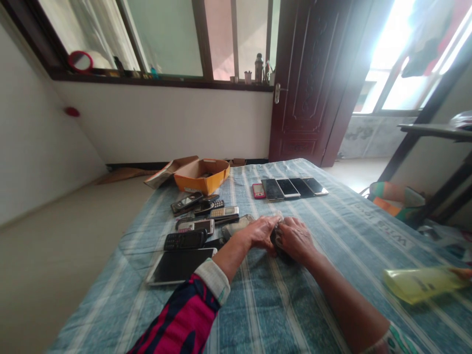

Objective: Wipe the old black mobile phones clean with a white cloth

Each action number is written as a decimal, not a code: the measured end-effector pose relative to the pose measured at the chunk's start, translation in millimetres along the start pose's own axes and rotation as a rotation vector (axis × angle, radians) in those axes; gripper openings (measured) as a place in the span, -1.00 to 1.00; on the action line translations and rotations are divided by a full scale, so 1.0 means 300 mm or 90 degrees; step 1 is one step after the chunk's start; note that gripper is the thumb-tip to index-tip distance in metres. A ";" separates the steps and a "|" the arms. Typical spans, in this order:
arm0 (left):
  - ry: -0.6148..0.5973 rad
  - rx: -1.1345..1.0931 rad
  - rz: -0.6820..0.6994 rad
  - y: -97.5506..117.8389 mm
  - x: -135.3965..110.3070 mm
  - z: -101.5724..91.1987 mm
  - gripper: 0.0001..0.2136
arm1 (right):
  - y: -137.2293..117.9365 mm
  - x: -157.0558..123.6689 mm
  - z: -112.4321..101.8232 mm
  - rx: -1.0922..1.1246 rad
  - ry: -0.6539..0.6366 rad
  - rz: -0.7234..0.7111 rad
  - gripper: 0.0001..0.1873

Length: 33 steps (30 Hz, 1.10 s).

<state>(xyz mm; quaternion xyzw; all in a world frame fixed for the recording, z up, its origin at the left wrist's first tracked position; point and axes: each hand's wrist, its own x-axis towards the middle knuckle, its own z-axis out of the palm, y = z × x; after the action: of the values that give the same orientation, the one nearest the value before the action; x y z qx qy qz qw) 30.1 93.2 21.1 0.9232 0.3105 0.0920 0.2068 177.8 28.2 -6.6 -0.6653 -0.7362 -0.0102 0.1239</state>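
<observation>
My left hand [262, 231] and my right hand [297, 240] meet over the middle of the cloth-covered table, fingers bent around the same small thing. Between them shows a dark object [282, 251] with something pale and crumpled at its top; its kind is mostly hidden by my fingers. Just left of my left hand lies a pale, clear-looking packet [236, 226]. Beyond it are several old mobile phones in a loose pile, among them a silver keypad phone [224, 212] and a black keypad phone [185, 240]. A white tablet [180, 266] lies nearest my left sleeve.
An open orange cardboard box [202, 183] stands at the far left of the striped tablecloth [332, 295]. Toward the back, a small pink phone [258, 191] and several smartphones lie in a row. A yellow translucent bag [420, 284] lies at the right.
</observation>
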 end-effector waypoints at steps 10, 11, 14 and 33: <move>0.119 0.011 -0.131 0.046 -0.119 0.063 -0.04 | -0.019 -0.005 0.014 0.111 -0.029 -0.108 -0.78; 0.123 0.013 -0.136 0.048 -0.124 0.066 -0.05 | -0.019 -0.010 0.010 0.102 -0.037 -0.102 -0.80; 0.141 0.016 -0.147 0.051 -0.132 0.071 -0.08 | -0.009 -0.039 -0.008 0.070 -0.053 -0.077 -0.80; 0.186 -0.027 -0.086 0.005 -0.154 0.093 -0.22 | -0.083 -0.032 0.018 0.048 -0.018 -0.054 -0.77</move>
<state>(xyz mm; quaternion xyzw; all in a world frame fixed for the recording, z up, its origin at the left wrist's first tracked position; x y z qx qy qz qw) 2.7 54.9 -5.3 0.8726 0.3964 0.2179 0.1843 153.4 16.9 -10.1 -0.6287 -0.7650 0.0216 0.1376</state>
